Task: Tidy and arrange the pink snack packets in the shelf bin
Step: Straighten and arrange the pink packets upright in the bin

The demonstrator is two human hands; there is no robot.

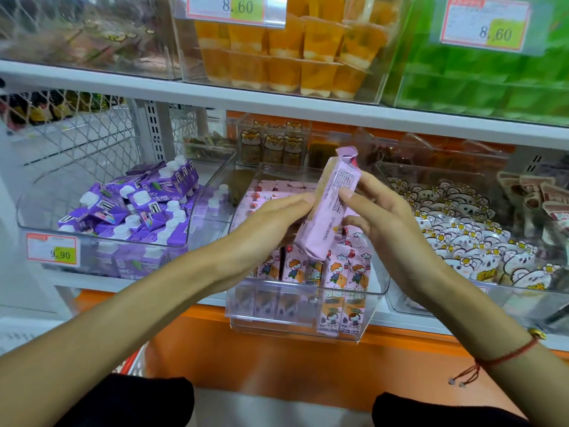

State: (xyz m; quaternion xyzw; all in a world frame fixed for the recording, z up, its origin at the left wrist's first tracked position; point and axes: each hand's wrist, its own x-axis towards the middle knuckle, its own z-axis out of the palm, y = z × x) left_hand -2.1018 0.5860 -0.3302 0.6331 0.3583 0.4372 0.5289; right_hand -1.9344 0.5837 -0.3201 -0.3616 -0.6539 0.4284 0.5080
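Observation:
A stack of pink snack packets (327,211) is held upright and slightly tilted above the clear shelf bin (295,315). My left hand (271,223) presses its left side with flat fingers. From the right, my right hand (378,217) grips it, thumb on the printed back. More pink packets with a cartoon child (338,272) stand in a row at the bin's front. Others lie flat at the bin's back (271,192).
A clear bin of purple drink pouches (135,211) stands to the left. At the right is a bin of white flower-print packets (468,241). The shelf above holds orange jelly cups (277,57) and green cups (480,87). Below runs the orange shelf base (277,359).

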